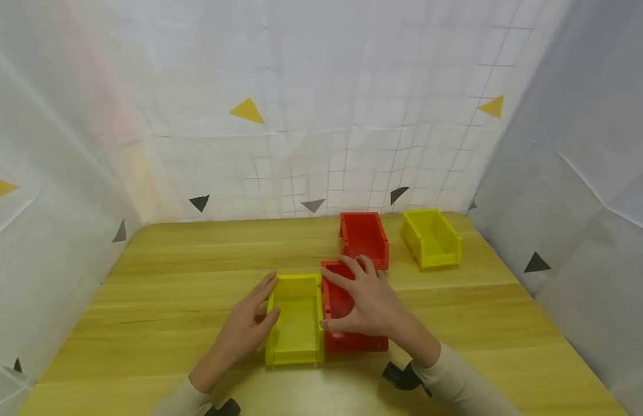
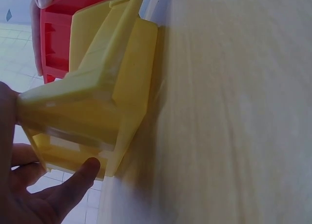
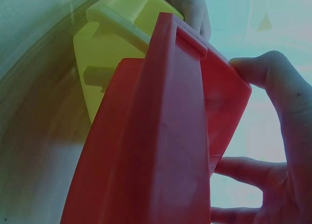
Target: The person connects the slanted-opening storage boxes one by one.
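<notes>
A yellow storage bin (image 1: 295, 323) stands on the table with its long side against a red storage bin (image 1: 355, 342). My left hand (image 1: 243, 323) holds the yellow bin by its left wall. In the left wrist view the thumb lies at the rim and the fingers (image 2: 78, 185) at the outer wall of the yellow bin (image 2: 105, 77). Over the red bin spreads my right hand (image 1: 373, 300), gripping it with the thumb at its left wall. The right wrist view shows the thumb (image 3: 258, 70) on the edge of the red bin (image 3: 170, 136); some fingertips are hidden behind it.
Right behind the front red bin stands another red bin (image 1: 364, 234). A second yellow bin (image 1: 435, 237) is at the back right of the wooden table (image 1: 170, 277). White sheets (image 1: 321, 86) with triangles enclose the back and sides.
</notes>
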`<state>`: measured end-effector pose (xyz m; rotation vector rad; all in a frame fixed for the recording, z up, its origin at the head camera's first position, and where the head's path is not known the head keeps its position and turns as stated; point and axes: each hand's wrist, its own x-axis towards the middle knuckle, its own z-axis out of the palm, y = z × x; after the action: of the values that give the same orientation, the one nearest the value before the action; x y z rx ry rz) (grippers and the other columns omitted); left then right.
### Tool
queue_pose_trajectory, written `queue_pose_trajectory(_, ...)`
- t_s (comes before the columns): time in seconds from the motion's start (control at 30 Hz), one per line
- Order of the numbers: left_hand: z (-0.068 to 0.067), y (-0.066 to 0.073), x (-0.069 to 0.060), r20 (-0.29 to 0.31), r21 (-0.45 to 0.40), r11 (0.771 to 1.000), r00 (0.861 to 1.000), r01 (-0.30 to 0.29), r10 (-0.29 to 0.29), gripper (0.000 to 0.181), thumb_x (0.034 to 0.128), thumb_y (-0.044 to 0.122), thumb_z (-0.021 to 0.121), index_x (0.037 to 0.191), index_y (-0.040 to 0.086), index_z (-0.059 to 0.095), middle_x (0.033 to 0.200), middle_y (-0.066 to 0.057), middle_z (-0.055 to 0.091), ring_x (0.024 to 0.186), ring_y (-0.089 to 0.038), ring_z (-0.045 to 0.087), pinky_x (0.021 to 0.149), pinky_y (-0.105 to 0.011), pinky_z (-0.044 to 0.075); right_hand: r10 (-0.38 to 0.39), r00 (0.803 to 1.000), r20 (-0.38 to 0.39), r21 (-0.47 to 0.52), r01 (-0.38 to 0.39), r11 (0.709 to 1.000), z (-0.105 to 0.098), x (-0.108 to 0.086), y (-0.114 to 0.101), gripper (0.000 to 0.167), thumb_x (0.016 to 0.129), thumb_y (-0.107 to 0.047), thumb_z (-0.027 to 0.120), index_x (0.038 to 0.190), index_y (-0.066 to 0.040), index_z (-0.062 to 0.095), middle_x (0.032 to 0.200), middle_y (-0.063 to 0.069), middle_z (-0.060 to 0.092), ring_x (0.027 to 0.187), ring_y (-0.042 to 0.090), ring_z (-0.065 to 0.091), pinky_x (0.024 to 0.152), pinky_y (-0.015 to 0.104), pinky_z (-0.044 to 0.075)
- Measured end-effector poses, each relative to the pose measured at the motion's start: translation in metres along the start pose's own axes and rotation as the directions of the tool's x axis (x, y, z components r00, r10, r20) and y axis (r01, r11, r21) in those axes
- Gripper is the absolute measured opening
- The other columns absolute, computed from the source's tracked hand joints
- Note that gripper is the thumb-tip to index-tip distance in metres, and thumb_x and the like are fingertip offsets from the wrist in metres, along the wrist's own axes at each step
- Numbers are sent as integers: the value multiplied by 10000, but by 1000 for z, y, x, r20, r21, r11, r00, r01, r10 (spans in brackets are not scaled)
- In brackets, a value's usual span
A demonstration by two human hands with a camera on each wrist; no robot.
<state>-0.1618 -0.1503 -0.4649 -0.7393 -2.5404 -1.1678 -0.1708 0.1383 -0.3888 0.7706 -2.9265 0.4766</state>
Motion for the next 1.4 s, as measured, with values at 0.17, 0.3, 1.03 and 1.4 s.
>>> queue_pose_trajectory(0.17,3,-1,0,19,-22,1000,1000,0,0,633,1012,108,662,1576,-19,402,1667,-33,280,1455,-290,378,989,-465,508,14,1000,9,3,-14,1000,-1,-2,0,937,734,-688,795,1562,-353,512,1608,83,369,1439,421,250,1023,746,351)
queue_pose_trajectory(0.3,2,-2,0,10,-19,1000,1000,0,0,630,1004,99,668,1563,-40,413,1665,-39,283,1457,-295,373,992,-468,501,13,1000,19,9,-13,1000,-1,-1,-1,934,741,-693,787,1565,-352,509,1604,95,371,1437,422,249,1024,748,347)
queue_pose_trajectory(1.03,-1,-2,-2,-5,-20,1000,1000,15,-15,642,992,95,681,1564,-36,420,1659,-50,317,1433,-322,416,846,-359,579,8,1000,9,0,-8,1000,3,2,-4,936,736,-671,800,1566,-354,506,1595,99,379,1425,408,261,1024,739,354)
queue_pose_trajectory(1.4,2,1,-1,0,-51,998,1000,21,-21,640,995,99,673,1566,-36,415,1650,-133,341,1404,-339,452,696,-253,568,-2,1000,-18,-11,2,1000,4,-1,-1,930,736,-657,803,1561,-336,518,1585,112,388,1411,411,277,1010,750,358)
